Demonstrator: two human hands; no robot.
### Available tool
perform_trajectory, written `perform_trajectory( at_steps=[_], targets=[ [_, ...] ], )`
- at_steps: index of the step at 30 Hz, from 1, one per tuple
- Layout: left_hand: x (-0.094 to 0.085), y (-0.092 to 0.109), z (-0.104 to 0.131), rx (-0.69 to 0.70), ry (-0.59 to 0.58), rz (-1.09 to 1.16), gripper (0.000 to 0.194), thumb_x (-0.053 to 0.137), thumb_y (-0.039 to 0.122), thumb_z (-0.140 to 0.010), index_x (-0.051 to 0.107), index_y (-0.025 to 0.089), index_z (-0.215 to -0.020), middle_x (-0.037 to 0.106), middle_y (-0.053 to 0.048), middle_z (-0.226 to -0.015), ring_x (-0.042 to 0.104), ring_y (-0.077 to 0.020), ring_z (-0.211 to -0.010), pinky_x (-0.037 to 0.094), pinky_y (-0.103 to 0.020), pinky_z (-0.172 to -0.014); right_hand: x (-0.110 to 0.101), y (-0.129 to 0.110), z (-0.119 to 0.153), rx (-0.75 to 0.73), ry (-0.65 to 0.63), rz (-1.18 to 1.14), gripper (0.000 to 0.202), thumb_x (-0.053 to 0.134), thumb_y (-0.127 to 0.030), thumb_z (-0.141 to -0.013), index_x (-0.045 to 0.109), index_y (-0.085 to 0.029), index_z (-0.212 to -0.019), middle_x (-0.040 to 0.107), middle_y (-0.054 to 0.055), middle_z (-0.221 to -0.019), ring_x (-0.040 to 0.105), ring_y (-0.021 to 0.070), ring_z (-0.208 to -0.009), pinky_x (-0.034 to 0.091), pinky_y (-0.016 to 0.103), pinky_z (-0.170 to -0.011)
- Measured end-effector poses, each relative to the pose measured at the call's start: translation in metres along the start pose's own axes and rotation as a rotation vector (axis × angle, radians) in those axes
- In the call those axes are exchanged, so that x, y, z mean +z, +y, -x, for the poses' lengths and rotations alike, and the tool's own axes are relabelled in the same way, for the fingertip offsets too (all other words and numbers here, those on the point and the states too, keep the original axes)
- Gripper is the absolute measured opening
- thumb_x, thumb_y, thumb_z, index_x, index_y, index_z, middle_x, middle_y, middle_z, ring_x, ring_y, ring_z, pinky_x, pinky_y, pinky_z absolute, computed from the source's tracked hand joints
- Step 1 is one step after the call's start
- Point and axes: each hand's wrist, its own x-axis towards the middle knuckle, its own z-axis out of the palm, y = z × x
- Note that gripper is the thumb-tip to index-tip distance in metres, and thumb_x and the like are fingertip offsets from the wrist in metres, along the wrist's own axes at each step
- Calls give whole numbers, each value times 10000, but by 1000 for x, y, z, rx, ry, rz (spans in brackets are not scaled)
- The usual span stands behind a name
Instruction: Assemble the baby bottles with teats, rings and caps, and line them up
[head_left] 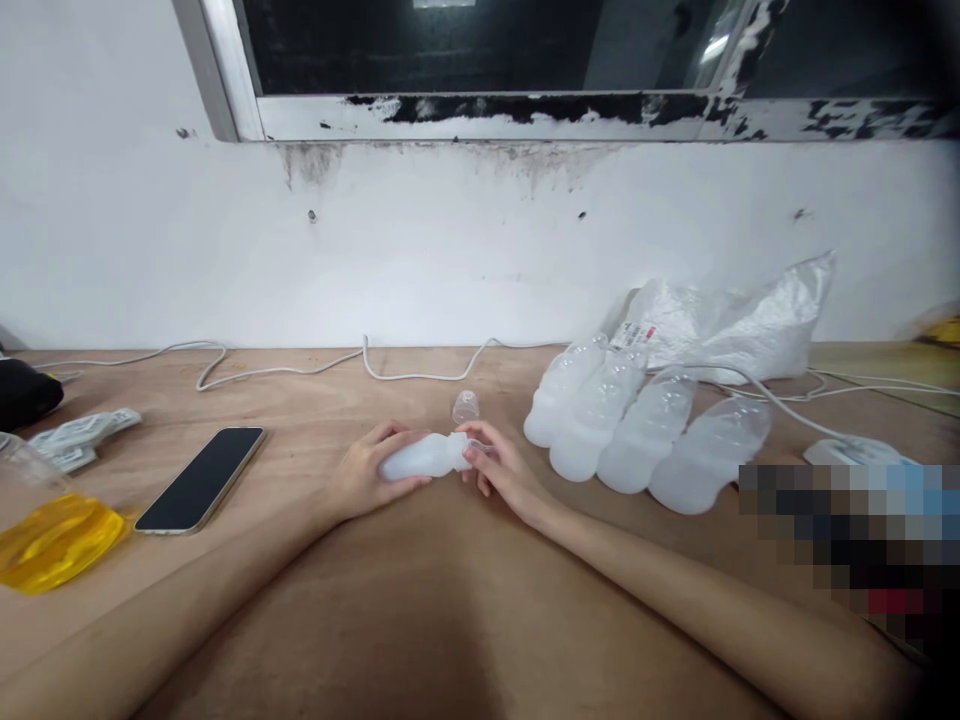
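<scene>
A frosted white plastic bottle lies nearly level above the table, its neck pointing right. My left hand is wrapped round the bottle's body. At the neck end, my right hand has its fingers pinched on a small translucent piece, mostly hidden by the fingertips. Just beyond the hands, a clear domed cap stands on the table. Right of my right hand lies a row of several similar frosted bottles with clear domed tops, lying side by side.
A phone lies on the wooden table, left of my left hand. Near it are a clear container with yellow liquid and white packets. A plastic bag and white cable lie by the wall. Another person is blurred out at right.
</scene>
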Motion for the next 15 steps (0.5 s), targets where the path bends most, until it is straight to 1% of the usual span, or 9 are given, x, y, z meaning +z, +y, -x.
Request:
perform_trajectory(
  at_steps=[1,3,4,6,8,11,13,15],
  targets=[
    [-1,0,-1,-5,19,9,472,576,412,-737,489,232,-1165,538,-51,-1024,550,-188,-913,454,-286,-799,0,0,0,-21,7,-60,398,584,-421,-713,474,-233,-1046,579,20,-854,516,98,-582,372,196,-431],
    [-2,0,-3,-32,58,26,461,583,411,-733,501,219,-1144,551,-52,-1014,550,-190,-910,446,-290,-801,-1,-1,-1,-73,2,-174,569,657,-342,-656,408,-288,-1165,486,43,-1138,538,112,-752,440,215,-545],
    [-2,0,-4,-50,71,34,456,585,414,-730,508,213,-1133,558,-53,-1006,552,-191,-902,445,-293,-795,-1,-1,-2,-87,-20,-212,626,672,-306,-642,384,-310,-1198,433,41,-1220,535,115,-800,455,231,-610],
    [-2,-1,-5,-75,82,49,449,587,422,-725,520,208,-1114,571,-54,-987,558,-194,-886,449,-296,-778,-1,-1,-2,-81,-63,-233,653,671,-269,-644,376,-327,-1224,406,37,-1272,536,120,-833,458,266,-695],
    [-2,-1,-6,-73,71,64,450,589,423,-722,520,211,-1113,575,-53,-983,561,-194,-878,453,-297,-767,-2,-1,-3,-54,-70,-205,578,658,-271,-656,437,-304,-1189,460,37,-1234,543,136,-860,452,292,-741],
    [-1,-1,-4,-50,42,62,456,590,420,-723,509,221,-1125,564,-52,-1003,558,-191,-889,456,-301,-780,-1,-1,-3,-19,-2,-145,443,674,-289,-635,533,-255,-1053,573,28,-1066,551,156,-873,436,303,-762],
    [-1,0,-2,-29,35,37,461,581,419,-731,497,226,-1141,548,-53,-1018,553,-189,-905,456,-300,-792,-1,-1,-4,-17,37,-86,355,695,-298,-609,551,-229,-927,604,7,-913,557,148,-791,433,287,-714],
    [1,0,0,-8,26,5,468,570,419,-740,486,225,-1158,529,-58,-1035,551,-188,-918,456,-295,-802,-1,0,-4,-33,41,-12,255,690,-317,-619,524,-209,-779,575,-24,-741,530,121,-668,416,254,-625]
  ],
)
